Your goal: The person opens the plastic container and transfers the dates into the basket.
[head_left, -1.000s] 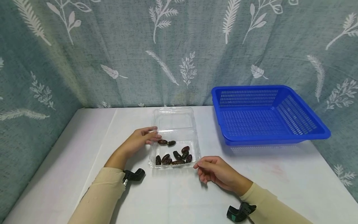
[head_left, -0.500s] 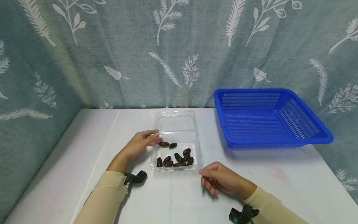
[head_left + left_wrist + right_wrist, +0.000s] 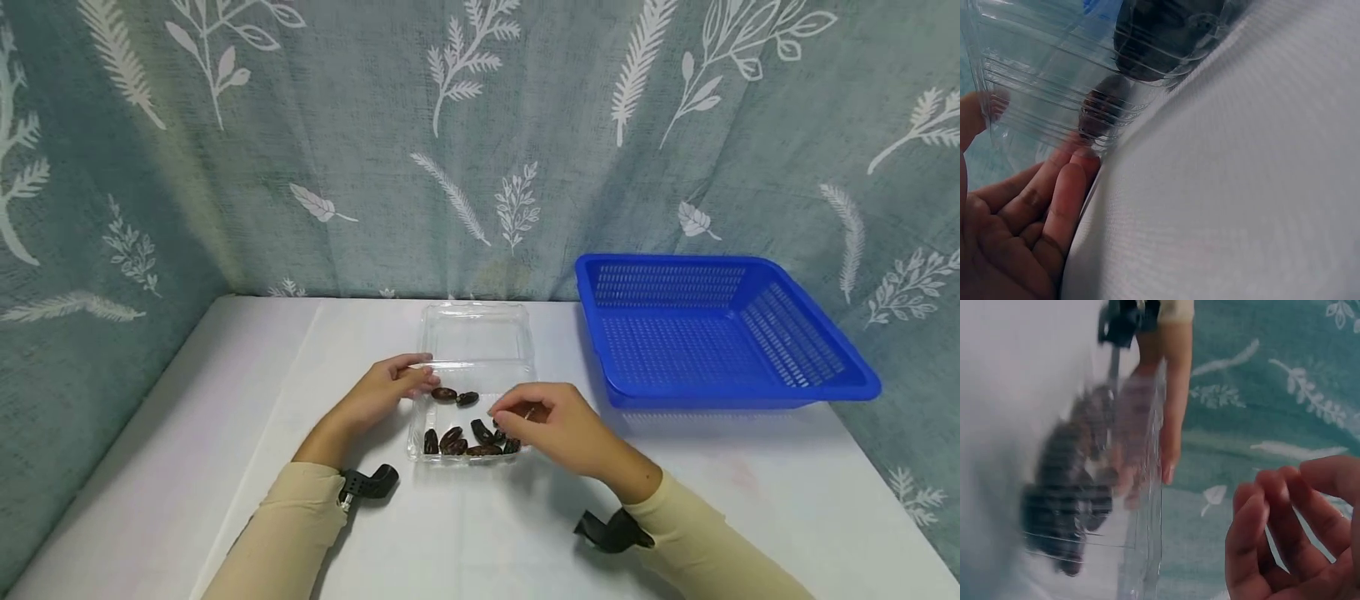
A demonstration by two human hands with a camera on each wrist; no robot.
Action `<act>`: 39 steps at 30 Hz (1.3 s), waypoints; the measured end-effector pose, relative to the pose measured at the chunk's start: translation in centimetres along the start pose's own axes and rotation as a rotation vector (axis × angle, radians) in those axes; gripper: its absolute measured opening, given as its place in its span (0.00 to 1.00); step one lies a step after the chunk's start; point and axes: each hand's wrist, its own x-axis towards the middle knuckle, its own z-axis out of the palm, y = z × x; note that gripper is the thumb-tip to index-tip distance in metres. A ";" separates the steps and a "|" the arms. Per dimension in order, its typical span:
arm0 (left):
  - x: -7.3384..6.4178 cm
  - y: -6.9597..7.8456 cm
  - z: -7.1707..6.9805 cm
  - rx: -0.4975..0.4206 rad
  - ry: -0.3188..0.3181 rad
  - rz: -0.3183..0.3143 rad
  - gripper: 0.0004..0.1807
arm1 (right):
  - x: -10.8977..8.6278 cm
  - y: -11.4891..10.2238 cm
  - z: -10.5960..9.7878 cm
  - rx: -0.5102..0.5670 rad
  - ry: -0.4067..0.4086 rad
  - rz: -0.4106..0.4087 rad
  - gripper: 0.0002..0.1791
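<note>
A clear plastic clamshell box point(image 3: 480, 375) lies on the white table, its lid laid back. Several dark brown dates sit in its base, including a date point(image 3: 444, 395) near the back left and a curved date point(image 3: 482, 431) toward the front. My left hand point(image 3: 386, 392) grips the box's left side; in the left wrist view the thumb point(image 3: 972, 115) lies over the rim and the fingers press the ribbed wall from outside. Above the box's right side is my right hand point(image 3: 558, 429), fingers loosely bent, nothing between them in the right wrist view. It hides some dates.
At the back right of the white table point(image 3: 360, 533) stands a blue slotted plastic basket point(image 3: 675, 333) with nothing in it. A grey-green leaf-patterned curtain point(image 3: 360, 150) hangs behind the table and along its sides.
My right hand has moved from beside the box's front right corner up and left over its right side. The left hand keeps its grip on the box. The head view has tilted up slightly.
</note>
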 end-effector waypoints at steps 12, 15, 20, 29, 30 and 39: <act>-0.1 -0.2 0.1 0.018 0.028 0.008 0.28 | 5.0 2.7 1.3 -0.330 -0.002 -0.193 0.07; -0.1 -0.2 0.1 0.006 0.031 0.017 0.27 | 5.1 3.3 1.3 -0.378 -0.062 -0.199 0.08; 0.1 -0.1 0.4 0.006 0.025 0.029 0.27 | 4.9 4.3 1.4 -0.503 -0.130 -0.206 0.11; 0.2 -0.1 0.4 0.006 0.040 0.022 0.27 | 4.8 4.5 2.0 -0.674 -0.160 -0.174 0.11; 0.2 -0.1 0.4 0.006 0.041 0.022 0.27 | 4.8 4.5 2.0 -0.685 -0.162 -0.170 0.11; 0.2 0.0 0.4 0.010 0.038 0.000 0.27 | 4.7 4.5 2.2 -0.749 -0.193 -0.136 0.09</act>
